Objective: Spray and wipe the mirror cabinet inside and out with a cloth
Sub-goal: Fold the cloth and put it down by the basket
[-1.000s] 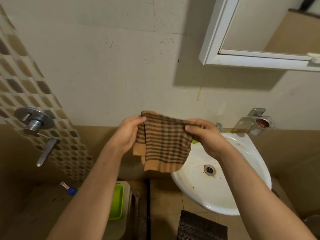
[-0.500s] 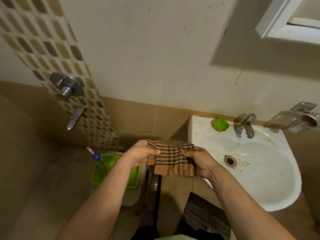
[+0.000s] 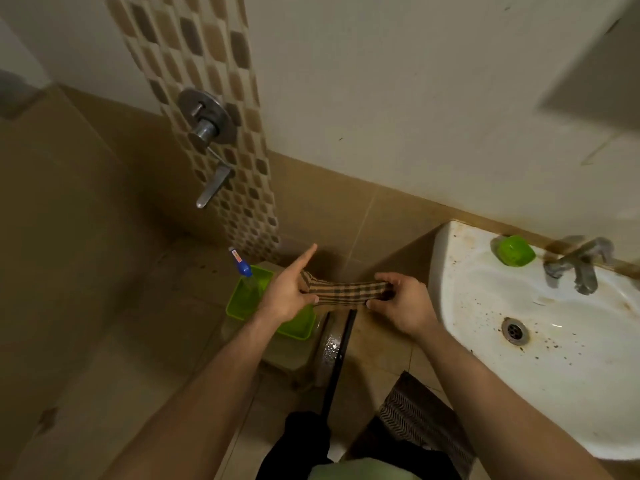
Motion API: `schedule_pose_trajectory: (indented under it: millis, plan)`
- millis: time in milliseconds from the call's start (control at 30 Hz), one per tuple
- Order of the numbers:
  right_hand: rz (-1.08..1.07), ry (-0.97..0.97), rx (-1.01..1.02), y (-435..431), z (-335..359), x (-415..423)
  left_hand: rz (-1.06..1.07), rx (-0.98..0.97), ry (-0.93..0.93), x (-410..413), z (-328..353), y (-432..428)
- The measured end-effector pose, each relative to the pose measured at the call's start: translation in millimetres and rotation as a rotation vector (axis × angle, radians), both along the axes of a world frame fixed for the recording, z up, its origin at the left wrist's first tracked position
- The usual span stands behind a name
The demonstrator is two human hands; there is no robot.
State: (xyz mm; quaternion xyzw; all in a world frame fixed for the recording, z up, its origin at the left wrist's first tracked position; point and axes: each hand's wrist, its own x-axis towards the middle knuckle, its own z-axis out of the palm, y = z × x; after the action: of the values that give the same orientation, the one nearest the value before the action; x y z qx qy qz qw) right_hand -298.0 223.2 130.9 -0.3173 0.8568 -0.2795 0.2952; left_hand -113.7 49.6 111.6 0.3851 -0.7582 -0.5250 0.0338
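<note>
1. Left of view: a metal lever valve (image 3: 207,133) on a strip of mosaic tile (image 3: 221,57), lever hanging down.
2. Below it, a spray bottle (image 3: 242,266) with a blue collar and a white nozzle. It stands tilted in a bright green tray (image 3: 299,325), nozzle end up and to the left. The clear body is hard to make out against the green.
3. My view of the left hand (image 3: 289,297): the thumb and the lower fingers pinch the left end of the cloth (image 3: 346,292). The index finger (image 3: 306,259) is straight and points up and away toward the wall tiles.
4. Cloth: long axis runs left to right, close to level, stretched as a narrow band between the two hands. It is tan-orange with dark check lines. It looks folded or gathered along its length, so only a thin strip shows. It is held in the air in front of me, just right of the tray and left of the sink, touching neither.
5. Right hand (image 3: 403,304): the fingers curl over the right end of the cloth with the thumb underneath, clamped on it. The hands are apart, joined only by the cloth.
6. Right: a white sink (image 3: 450,265), its bowl speckled with dark spots and rust-coloured stains around the drain (image 3: 515,330). A small green dish (image 3: 516,251) sits on the back rim, just left of the tap (image 3: 575,265).
7. Low centre-right, a dark patterned mat (image 3: 419,410) on the floor below the sink's edge.
</note>
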Motion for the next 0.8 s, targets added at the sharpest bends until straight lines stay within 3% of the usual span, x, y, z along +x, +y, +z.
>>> schedule_pose_trajectory:
  millis: [133, 200, 233, 333, 400, 467, 600, 800]
  plan:
    - [0.108, 0.213, 0.076, -6.9, -4.3, 2.3, -0.112, -0.242, -0.181, 4.8, -8.1, -4.8]
    - [0.079, 0.102, 0.008, -10.6, -9.0, -0.1, -0.087, -0.297, -0.174, 8.5, -12.4, -6.4]
    - [-0.002, -0.073, -0.058, -11.3, -9.8, -1.3, -0.069, -0.282, -0.151, 10.2, -13.7, -7.7]
    - [-0.314, -0.648, -0.238, -12.8, -7.1, -4.4, 0.07, 0.103, -0.031, 14.6, -9.9, -11.9]
    - [-0.366, -0.772, -0.259, -13.8, -8.6, -3.9, 0.237, 0.463, 0.085, 17.5, -5.8, -11.6]
    - [-0.372, -0.846, -0.277, -14.6, -10.1, -0.8, 0.39, 0.673, 0.141, 20.5, -8.1, -8.4]
    - [-0.341, -0.936, -0.257, -21.3, -11.3, 4.7, 0.485, 0.722, 0.09, 28.1, -24.8, 0.6]
    - [-0.346, -0.743, -0.165, -40.7, -23.9, 12.6, 0.571, 0.632, 0.096, 36.2, -46.9, 6.1]
